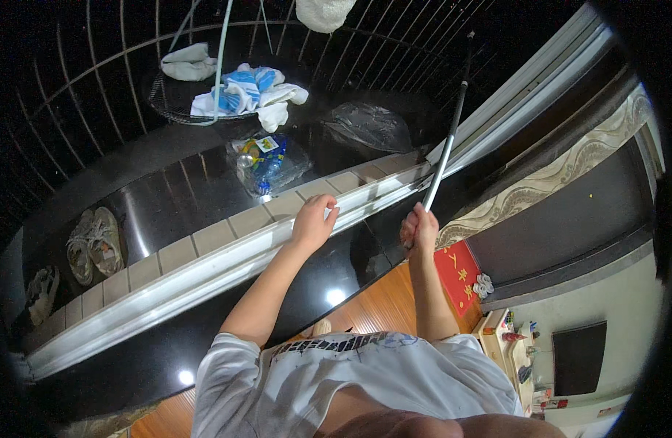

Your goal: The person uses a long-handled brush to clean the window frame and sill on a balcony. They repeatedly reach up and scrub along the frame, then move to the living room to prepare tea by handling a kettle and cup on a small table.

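My right hand (421, 227) is wrapped around the lower end of a long metal pole (447, 148). The pole slants up and away, past the window frame, its far end reaching the dark area by the bars. Over the white window track (248, 241) is my left hand (314, 222), fingers loosely curled, a gap at the thumb and nothing visible in it. A clear plastic bag with bottles (267, 164) lies just beyond it on the dark ledge. Farther out, blue-and-white cloth (245, 90) rests on a round hanging mesh rack (163, 104).
Metal bars (122, 60) enclose the ledge. A pair of shoes (97, 243) stands left; a crumpled clear plastic sheet (371, 126) lies near the pole. A white item (325, 13) hangs above. Right are a patterned curtain (555, 164), red mat (456, 276) and cabinet (511, 356).
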Available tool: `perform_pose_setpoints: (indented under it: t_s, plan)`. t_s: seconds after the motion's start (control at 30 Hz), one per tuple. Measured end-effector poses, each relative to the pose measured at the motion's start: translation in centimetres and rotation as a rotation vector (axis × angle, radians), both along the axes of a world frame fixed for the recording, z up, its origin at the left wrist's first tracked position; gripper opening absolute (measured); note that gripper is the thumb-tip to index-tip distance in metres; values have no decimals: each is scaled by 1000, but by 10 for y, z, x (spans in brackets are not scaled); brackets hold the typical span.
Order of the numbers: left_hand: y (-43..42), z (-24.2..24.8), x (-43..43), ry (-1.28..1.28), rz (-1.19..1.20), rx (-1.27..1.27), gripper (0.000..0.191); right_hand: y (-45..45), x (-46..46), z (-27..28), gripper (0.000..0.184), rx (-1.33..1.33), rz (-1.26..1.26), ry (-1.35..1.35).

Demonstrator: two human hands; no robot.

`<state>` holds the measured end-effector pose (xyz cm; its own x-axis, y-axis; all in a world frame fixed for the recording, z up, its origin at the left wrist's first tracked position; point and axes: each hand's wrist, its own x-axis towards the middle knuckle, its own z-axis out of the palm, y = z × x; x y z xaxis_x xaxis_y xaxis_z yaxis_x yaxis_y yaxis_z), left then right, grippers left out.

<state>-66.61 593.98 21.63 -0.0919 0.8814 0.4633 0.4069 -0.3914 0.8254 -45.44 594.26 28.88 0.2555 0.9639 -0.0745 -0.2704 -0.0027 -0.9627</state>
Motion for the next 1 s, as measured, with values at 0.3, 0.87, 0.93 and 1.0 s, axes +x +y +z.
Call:
perform_pose_setpoints:
  t_s: [0.3, 0.87, 0.93, 1.0]
  plan:
    - [23, -16, 1, 168, 99, 27, 20, 165, 34, 43, 26, -21, -20, 208]
    - [21, 1, 3, 301, 132, -119, 36, 437, 83, 160, 31, 241, -200, 152]
    - [22, 2, 3, 330, 137, -92, 37, 443, 79, 159, 19, 305, -234, 108]
    - [24, 1, 3, 342, 137, -79, 37, 442, 69, 153, 17, 396, -194, 205]
